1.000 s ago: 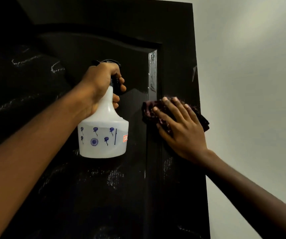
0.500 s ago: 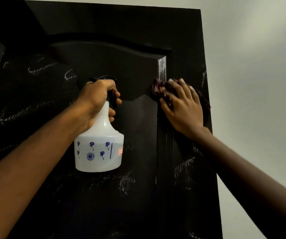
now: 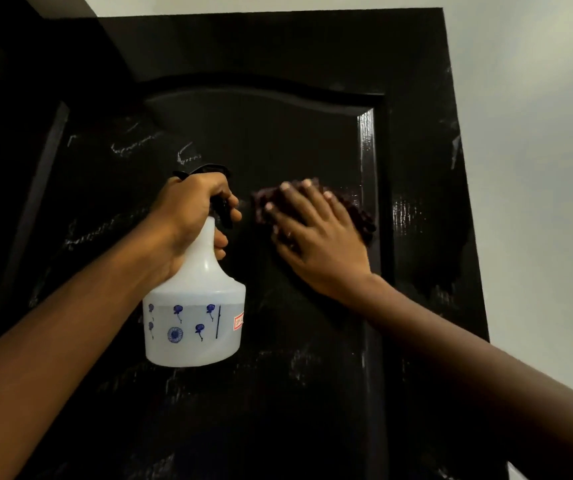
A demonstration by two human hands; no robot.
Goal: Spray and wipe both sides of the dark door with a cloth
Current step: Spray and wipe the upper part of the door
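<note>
Your left hand [image 3: 188, 216] grips the white spray bottle [image 3: 195, 306] by its neck, fingers [image 3: 221, 241] curled round it and over the black trigger. The bottle hangs upright in front of the dark door [image 3: 278, 81]. At 3 o'clock from that hand, your right hand [image 3: 316, 240] presses the cloth [image 3: 362, 220] flat against the door's panel, fingers [image 3: 299, 199] straight and slightly spread. A pale wall [image 3: 537, 133] lies at 3 o'clock of the door.

The white plastic spray bottle [image 3: 193, 317] hangs before the dark panelled door [image 3: 278, 126], neck in the left hand [image 3: 188, 216] — just right of it, the dark crumpled cloth [image 3: 363, 220] lies against the door, under the right hand [image 3: 316, 237].
</note>
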